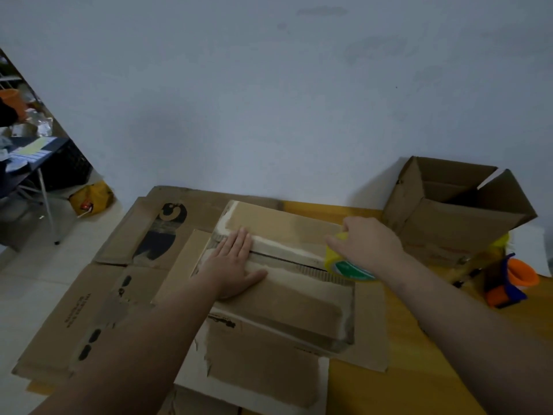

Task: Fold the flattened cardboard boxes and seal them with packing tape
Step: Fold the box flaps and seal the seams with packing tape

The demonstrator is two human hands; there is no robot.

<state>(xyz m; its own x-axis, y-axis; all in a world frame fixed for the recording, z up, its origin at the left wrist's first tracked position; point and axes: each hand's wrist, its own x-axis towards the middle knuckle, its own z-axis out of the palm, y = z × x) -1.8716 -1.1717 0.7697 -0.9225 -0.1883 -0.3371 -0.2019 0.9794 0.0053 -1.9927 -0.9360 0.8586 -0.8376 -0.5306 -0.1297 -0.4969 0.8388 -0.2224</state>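
Note:
A folded cardboard box (287, 298) stands in front of me with its top flaps closed and a seam running across the top. My left hand (235, 263) lies flat with straight fingers on the left end of the seam, pressing the flaps down. My right hand (368, 244) grips a yellow roll of packing tape (344, 265) at the right end of the seam, against the box edge. Flattened cardboard boxes (98, 301) lie underneath and to the left, one with a dark print.
An open, assembled cardboard box (454, 217) stands at the right against the wall. An orange and blue tape dispenser (508, 280) lies on the yellow table (413, 369) beside it. At the far left are a cluttered dark table and a yellow bag (91, 199) on the floor.

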